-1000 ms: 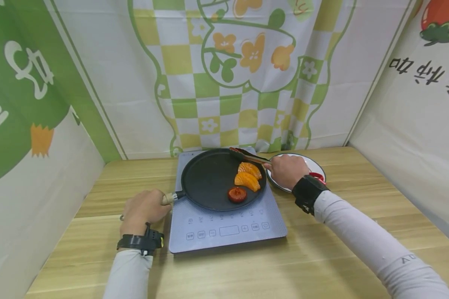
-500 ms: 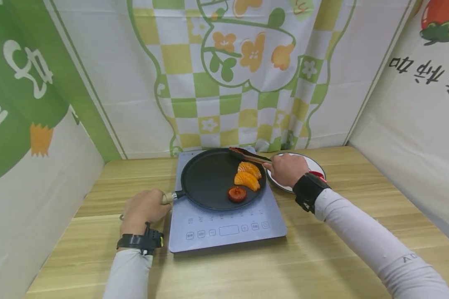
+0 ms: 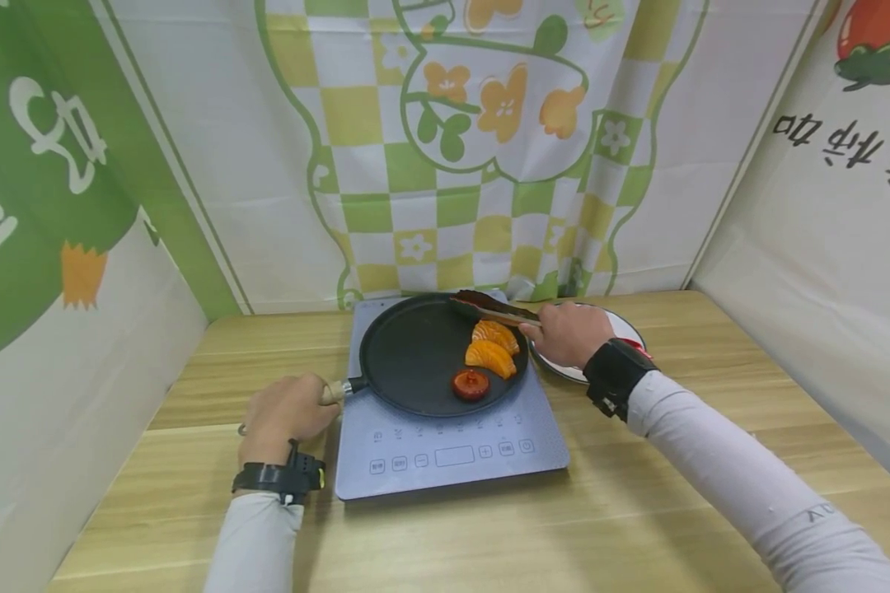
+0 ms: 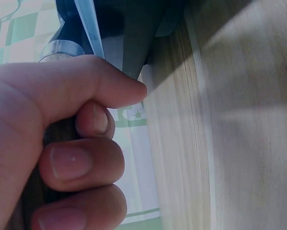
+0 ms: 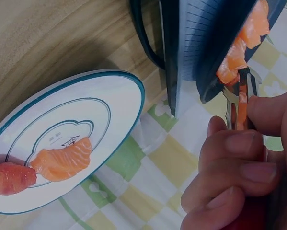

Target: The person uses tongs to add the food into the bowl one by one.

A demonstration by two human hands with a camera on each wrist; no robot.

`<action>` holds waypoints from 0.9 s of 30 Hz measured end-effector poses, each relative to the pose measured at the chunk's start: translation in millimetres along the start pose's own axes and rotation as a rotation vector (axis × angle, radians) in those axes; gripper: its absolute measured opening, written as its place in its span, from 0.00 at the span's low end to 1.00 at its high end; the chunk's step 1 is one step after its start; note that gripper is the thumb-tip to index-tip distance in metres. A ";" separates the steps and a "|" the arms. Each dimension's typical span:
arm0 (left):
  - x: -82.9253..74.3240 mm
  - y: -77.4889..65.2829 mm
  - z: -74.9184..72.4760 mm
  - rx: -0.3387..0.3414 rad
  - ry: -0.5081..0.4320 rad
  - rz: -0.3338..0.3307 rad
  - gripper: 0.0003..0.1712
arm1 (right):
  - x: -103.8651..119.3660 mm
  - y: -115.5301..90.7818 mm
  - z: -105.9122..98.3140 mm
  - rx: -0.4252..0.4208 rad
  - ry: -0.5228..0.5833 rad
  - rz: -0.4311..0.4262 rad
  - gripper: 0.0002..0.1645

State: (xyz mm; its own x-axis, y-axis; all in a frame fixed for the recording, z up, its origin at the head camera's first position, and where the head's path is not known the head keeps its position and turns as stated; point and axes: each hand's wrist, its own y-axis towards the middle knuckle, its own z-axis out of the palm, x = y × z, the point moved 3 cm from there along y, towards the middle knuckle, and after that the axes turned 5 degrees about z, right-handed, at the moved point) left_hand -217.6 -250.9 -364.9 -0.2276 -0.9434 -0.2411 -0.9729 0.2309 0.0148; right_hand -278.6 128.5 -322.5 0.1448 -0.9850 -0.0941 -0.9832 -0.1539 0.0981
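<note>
My left hand (image 3: 288, 416) grips the pale handle (image 3: 333, 394) of a round black frying pan (image 3: 408, 354), thumb and fingers curled round it in the left wrist view. The pan sits on an induction cooker (image 3: 452, 478). Two orange salmon slices (image 3: 491, 357) lie at its right side, with a red tomato half (image 3: 470, 385) in front of them. In my right hand (image 3: 573, 333) is a pair of metal tongs (image 3: 497, 310) with a red handle (image 5: 251, 215). The dark tong heads reach over the pan's far right, behind the salmon.
A white plate (image 5: 126, 91) with a dark rim stands right of the cooker, partly under my right hand. On it are a salmon slice (image 5: 66, 160) and a red piece (image 5: 11, 178). A checked curtain (image 3: 445, 222) hangs behind the wooden table (image 3: 638, 527).
The tongs have turned slightly, their tips showing darker, and my right hand has shifted a little to the right. My left hand, the pan and the food stay in place.
</note>
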 end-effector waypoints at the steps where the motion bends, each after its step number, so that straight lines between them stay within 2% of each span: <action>1: -0.1 0.2 -0.1 0.000 0.001 0.002 0.19 | -0.6 -0.3 -0.8 0.008 0.006 0.002 0.29; 9: 0.1 0.4 0.3 0.001 0.000 0.004 0.20 | -4.2 -5.6 -6.1 0.045 0.070 0.018 0.32; 17: 0.1 1.1 0.9 0.000 0.003 0.005 0.20 | -15.1 -7.9 -5.3 0.026 0.092 0.031 0.32; 27: 0.6 1.0 1.4 -0.003 -0.006 0.006 0.20 | -13.4 -10.1 -1.9 -0.005 0.083 0.001 0.28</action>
State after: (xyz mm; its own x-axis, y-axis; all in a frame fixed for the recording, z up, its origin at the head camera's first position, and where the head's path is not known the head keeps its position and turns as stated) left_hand -218.6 -251.0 -366.4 -0.2334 -0.9404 -0.2472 -0.9716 0.2360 0.0192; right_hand -270.3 143.2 -320.3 0.1527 -0.9882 -0.0116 -0.9828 -0.1530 0.1035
